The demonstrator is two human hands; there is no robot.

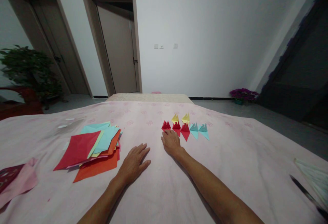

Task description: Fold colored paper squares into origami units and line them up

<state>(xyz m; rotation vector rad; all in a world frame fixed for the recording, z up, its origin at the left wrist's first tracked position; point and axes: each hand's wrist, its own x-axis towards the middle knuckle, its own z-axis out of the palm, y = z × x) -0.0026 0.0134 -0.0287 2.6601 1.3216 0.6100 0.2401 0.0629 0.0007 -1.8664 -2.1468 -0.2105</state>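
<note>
On the pink cloth-covered table, my left hand (pixel 133 162) lies with fingers apart and holds nothing, to the right of a loose pile of coloured paper sheets, a red sheet (pixel 80 147) on top at the left. My right hand (pixel 171 142) reaches to the leftmost red folded paper figure (pixel 166 125); its fingertips are at the figure's lower edge, and whether they grip it is not clear. Two more red figures (pixel 185 130), two light blue ones (pixel 203 130) and two yellow ones (pixel 186 118) stand close together to the right and behind.
A pink cloth (pixel 24 183) lies at the left edge and a clear plastic bag (pixel 64 128) at the back left. A dark pen (pixel 304 190) and a paper pad (pixel 314 176) lie at the right. Beyond are plants and doors.
</note>
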